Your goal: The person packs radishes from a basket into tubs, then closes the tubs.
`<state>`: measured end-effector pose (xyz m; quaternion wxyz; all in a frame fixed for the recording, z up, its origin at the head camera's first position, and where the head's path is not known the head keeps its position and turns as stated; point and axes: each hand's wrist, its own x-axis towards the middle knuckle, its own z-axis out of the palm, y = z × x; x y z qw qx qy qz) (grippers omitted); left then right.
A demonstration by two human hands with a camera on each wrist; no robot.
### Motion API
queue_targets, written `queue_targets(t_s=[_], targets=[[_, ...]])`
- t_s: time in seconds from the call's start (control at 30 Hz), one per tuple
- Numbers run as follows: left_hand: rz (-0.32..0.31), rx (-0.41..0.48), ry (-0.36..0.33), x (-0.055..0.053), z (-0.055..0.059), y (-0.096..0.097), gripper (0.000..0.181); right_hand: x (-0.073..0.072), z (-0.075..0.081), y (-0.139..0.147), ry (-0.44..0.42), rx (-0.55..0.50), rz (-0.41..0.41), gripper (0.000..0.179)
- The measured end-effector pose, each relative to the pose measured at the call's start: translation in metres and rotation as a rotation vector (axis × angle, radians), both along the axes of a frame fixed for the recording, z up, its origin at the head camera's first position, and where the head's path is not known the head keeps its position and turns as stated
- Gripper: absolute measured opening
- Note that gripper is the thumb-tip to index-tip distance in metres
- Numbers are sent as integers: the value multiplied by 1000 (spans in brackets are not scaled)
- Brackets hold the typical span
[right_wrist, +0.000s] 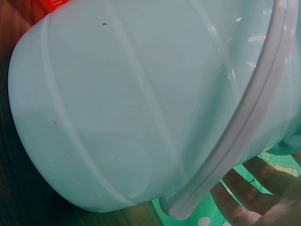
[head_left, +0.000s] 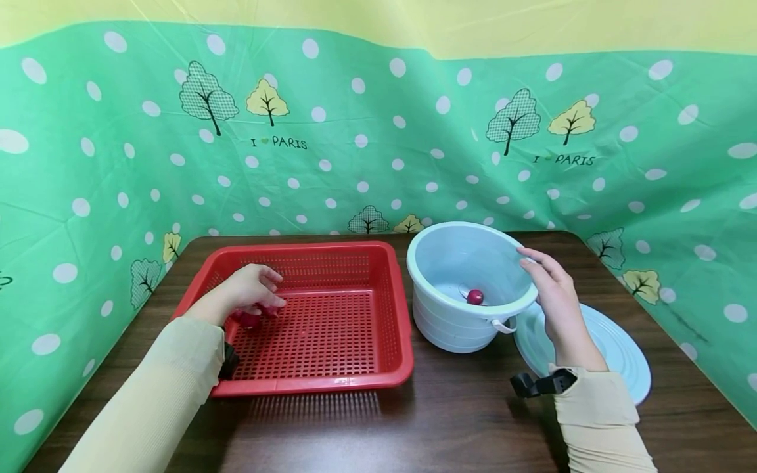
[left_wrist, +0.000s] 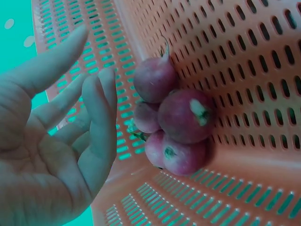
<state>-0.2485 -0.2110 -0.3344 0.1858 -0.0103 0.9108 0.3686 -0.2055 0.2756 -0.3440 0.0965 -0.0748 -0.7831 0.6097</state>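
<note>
Inside the red basket [head_left: 307,384], my left hand [head_left: 254,289] hovers over its left part, fingers loosely bent and nothing in them. Several radishes [left_wrist: 186,117] lie clustered in the basket's corner beside this hand [left_wrist: 56,141], some with short stalk stubs; in the head view the hand partly covers them. To the right stands a light-blue bucket [head_left: 449,328], with one red radish [head_left: 475,297] at its bottom. My right hand [head_left: 552,289] rests at the bucket's right rim, fingers fairly straight; in the right wrist view the fingers [right_wrist: 254,188] show beyond the bucket's pale handle [right_wrist: 235,127].
A light-blue lid [head_left: 615,348] lies on the dark wooden table [head_left: 461,420] right of the bucket, partly under my right forearm. The basket's right wall stands close to the bucket. A green dotted curtain [head_left: 367,164] hangs behind and around the table.
</note>
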Motion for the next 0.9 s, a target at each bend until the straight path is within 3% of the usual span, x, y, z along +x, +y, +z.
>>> queue_targets(t_s=[0.37, 0.9], targets=[[65, -16, -31, -6, -9, -9, 66, 0, 0, 0, 3, 11, -1, 49], [8, -33, -61, -5, -15, -7, 59, 0, -1, 1, -2, 5, 3, 49]])
